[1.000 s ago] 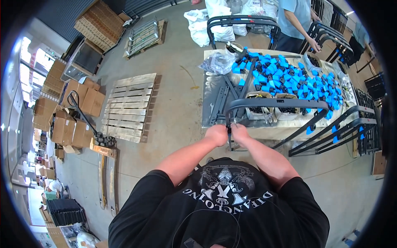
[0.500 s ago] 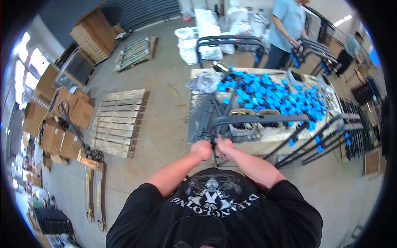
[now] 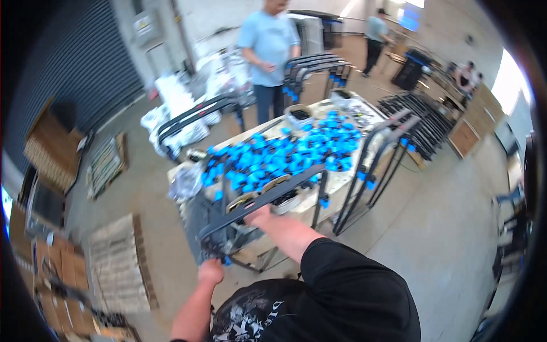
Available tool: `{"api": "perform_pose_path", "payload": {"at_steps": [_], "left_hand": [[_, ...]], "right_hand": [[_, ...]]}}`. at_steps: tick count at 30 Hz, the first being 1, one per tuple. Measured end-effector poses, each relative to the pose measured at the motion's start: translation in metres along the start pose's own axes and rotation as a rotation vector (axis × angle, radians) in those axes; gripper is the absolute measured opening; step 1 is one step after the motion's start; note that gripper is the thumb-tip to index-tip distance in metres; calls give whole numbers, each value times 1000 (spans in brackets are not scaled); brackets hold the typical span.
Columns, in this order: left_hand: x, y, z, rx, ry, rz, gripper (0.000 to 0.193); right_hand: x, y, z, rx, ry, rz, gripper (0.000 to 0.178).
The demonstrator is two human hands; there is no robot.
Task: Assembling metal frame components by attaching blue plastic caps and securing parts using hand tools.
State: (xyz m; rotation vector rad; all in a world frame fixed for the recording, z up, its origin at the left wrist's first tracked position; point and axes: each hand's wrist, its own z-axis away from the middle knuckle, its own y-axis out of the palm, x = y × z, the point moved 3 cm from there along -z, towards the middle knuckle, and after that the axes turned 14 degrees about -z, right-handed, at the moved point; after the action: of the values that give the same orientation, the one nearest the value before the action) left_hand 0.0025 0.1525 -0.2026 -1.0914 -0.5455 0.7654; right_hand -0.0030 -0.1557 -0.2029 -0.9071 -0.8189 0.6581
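Workshop with a grey concrete floor point(image 3: 399, 245) and a dark roller shutter point(image 3: 85, 62) at back left. Work table point(image 3: 334, 198) ahead of the person, its middle heaped with blue-and-black pieces point(image 3: 273, 157). Dark tube frame point(image 3: 268, 198) is at the near side of the table: crossbar slants up to the right across the view, in front of tubs point(image 3: 289, 204) of small dark parts; right leg runs down along the table side, blue piece near its lower end. Left hand point(image 3: 211, 272) is curled shut on the frame's left leg, below the corner. Right hand point(image 3: 258, 215) is well apart from it, arm stretched forward, just under the crossbar by the tubs. Its fingers are hidden, so can't tell if they grip anything. Dark flat bars point(image 3: 196, 219) and a clear plastic bag point(image 3: 186, 181) lie at the table's left end. More frames point(image 3: 382, 134) stand at the right end. White sacks point(image 3: 174, 122) sit beyond the table; co-worker in a light blue shirt point(image 3: 270, 43) stands at its far side near another frame group point(image 3: 316, 62). Wooden pallet point(image 3: 118, 262) on the floor, left. Picture slightly blurred.
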Motion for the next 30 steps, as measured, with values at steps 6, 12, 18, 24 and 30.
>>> {"api": "perform_pose_path", "payload": {"at_steps": [6, 12, 18, 24, 30], "left_hand": [[-16, -14, 0, -24, -85, 178, 38], [-52, -49, 37, -162, -227, 49, 34], [-126, -37, 50, -14, 278, 1278, 64], [-148, -67, 46, -159, 337, 1272, 33], [-108, -76, 71, -432, 241, 927, 29]], "right_hand": [[-53, -5, 88, 239, 117, -1000, 36], [-94, 61, 164, 5, -81, -1018, 37], [-88, 45, 212, -85, -459, -878, 38], [-84, 5, 229, 67, -326, -1055, 30], [-124, 15, 240, -221, -394, -1004, 28]]}}
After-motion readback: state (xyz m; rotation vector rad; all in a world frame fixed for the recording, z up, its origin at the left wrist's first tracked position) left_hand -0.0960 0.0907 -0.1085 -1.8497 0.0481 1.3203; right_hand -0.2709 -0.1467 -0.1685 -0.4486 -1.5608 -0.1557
